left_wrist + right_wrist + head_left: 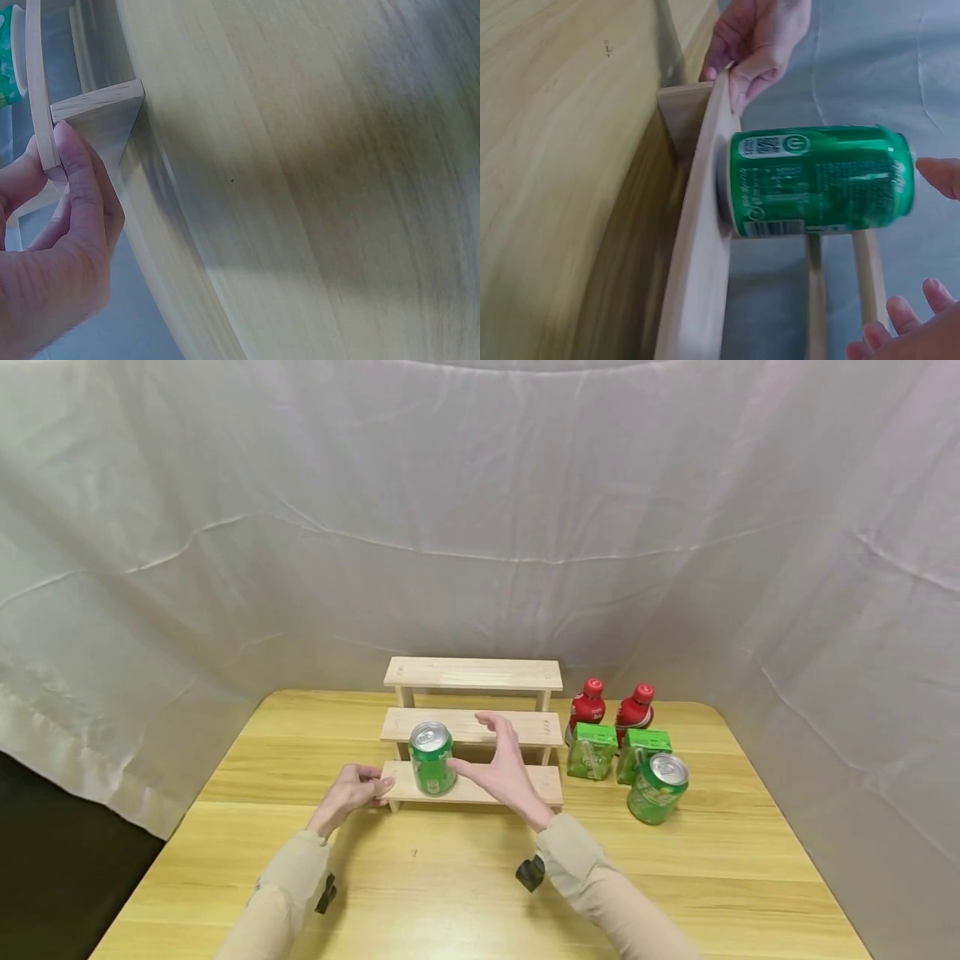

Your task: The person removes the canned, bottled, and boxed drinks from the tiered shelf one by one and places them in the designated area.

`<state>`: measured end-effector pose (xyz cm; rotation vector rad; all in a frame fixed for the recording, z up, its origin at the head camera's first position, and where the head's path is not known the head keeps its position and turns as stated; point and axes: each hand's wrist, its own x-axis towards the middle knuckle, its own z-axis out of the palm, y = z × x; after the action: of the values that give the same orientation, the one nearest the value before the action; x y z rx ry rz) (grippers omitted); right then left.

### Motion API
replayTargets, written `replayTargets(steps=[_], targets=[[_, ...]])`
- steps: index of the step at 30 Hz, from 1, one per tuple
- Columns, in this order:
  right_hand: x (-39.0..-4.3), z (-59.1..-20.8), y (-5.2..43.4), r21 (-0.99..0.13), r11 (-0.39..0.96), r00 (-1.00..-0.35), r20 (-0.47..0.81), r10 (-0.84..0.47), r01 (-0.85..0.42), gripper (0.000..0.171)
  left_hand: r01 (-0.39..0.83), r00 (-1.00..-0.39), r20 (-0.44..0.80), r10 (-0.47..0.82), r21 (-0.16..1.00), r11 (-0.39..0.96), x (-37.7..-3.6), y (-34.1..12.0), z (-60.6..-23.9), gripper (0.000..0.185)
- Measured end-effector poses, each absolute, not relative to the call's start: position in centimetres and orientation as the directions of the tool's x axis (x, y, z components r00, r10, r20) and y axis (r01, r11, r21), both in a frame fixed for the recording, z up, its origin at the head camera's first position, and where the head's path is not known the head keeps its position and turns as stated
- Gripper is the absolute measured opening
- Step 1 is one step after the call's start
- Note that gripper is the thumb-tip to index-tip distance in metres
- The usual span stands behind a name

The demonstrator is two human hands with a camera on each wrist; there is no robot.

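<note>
Green can point(432, 758) upright on bottom shelf point(517, 788); right hand point(500, 766) spread beside; left hand point(351, 790) pinches shelf end.

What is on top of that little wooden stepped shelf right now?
A green can stands upright on the lowest step of the wooden shelf. The top step is bare; the middle step looks bare too, but the right hand and the can cover part of it.

No wording is legible; the green can point(817, 182) shows only a barcode and fine print too blurred to read.
</note>
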<state>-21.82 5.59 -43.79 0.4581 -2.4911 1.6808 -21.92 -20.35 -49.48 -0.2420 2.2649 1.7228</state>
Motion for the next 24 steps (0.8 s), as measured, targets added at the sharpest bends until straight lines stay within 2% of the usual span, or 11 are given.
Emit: replayTargets(steps=[10, 24], targets=[[-22.5, -44.6, 3.3, -0.887, 0.351, -0.938, 0.208, -0.277, -0.3, 0.085, -0.294, -0.947, -0.318, 0.037, 0.91, 0.294, -21.9, -20.4, -49.6, 0.049], [-22.8, -44.6, 1.4, -0.887, 0.331, -0.92, 0.211, -0.329, -0.322, 0.073, -0.307, -0.944, -0.328, 0.032, 0.911, 0.275, -21.8, -20.4, -49.5, 0.052]])
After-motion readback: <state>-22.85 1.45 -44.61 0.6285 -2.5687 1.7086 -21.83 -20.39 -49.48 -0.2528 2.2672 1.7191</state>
